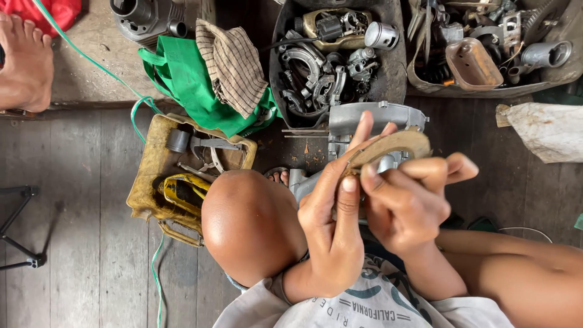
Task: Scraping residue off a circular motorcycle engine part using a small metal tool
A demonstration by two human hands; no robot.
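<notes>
- The left hand [333, 228] is gripping a flat, curved tan piece, a gasket-like ring [392, 147], with its fingers lying pressed together along the piece's near edge and its fingertips reaching up past it.
- The right hand [405, 206] is curling around the same ring from the other side, with the thumb and forefinger pinching its lower edge and the remaining fingers folded in toward the palm.
- The gasket-like ring is being held up in the air between both hands, directly in front of the grey metal engine casing [371, 119], which is standing on the wooden plank floor [91, 200] just behind it.
- A bare knee [252, 226] of the same person is rising just left of the engine casing and touching the left wrist.
- A dark tray of metal engine parts [335, 51] is sitting right behind the engine casing, with a shiny piston [382, 34] lying near its back right corner.
- A second tray of rusty parts [486, 48] is lying behind and to the right of the engine casing.
- A green cloth bag [188, 85] with a checked cloth [231, 64] draped over it is lying left of the engine casing.
- A dirty yellow tray of hand tools [176, 176] is sitting further left of the engine casing, in front of the green bag.
- Another person's bare foot [24, 61] is resting far to the left of the engine casing.
</notes>
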